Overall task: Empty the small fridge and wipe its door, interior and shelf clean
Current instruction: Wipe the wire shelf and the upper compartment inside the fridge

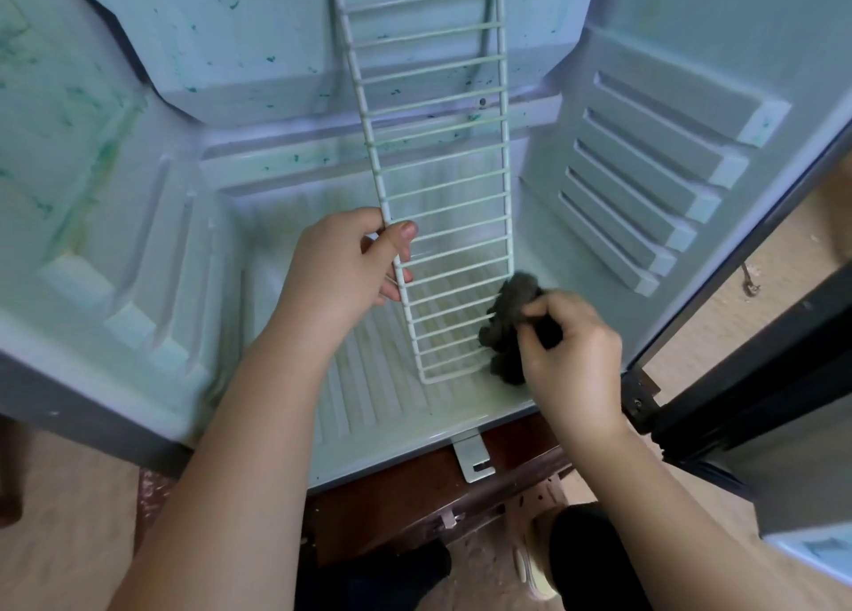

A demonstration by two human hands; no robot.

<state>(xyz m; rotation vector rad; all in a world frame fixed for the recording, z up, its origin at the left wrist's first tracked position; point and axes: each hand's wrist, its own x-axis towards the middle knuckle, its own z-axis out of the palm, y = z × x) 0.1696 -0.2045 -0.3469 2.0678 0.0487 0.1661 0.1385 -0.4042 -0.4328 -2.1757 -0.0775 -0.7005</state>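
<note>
Head view: the small fridge (pixel 138 264) is filling most of the picture, its pale walls running past the edges at 9, 12 and 3 o'clock. Green smears (pixel 203 71) are showing on the back wall toward 11 o'clock.

The white wire shelf (pixel 442 172) is standing on end inside. Its bottom bar is resting on the ribbed fridge floor just below centre, and its top is being cut off by the frame at 12 o'clock.

The left hand (pixel 341 264), just off centre toward 9 o'clock, is gripping the shelf's left rail. Its thumb is lying across the front, and its fingers are curling behind, partly hidden.

The right hand (pixel 571 347), at 4 o'clock, is pinching a dark cloth (pixel 507 315) and pressing it against the shelf's lower right side. The cloth is blurring, so its folds are hard to make out, and it is covering that corner of the shelf.

The open door (pixel 737 380) is showing only its dark edge at 4 o'clock. A metal bracket (pixel 475 458) is sticking out under the fridge's front lip at 6 o'clock, and a pale slipper (pixel 535 541) is lying at 5 o'clock, half hidden by the right forearm.
</note>
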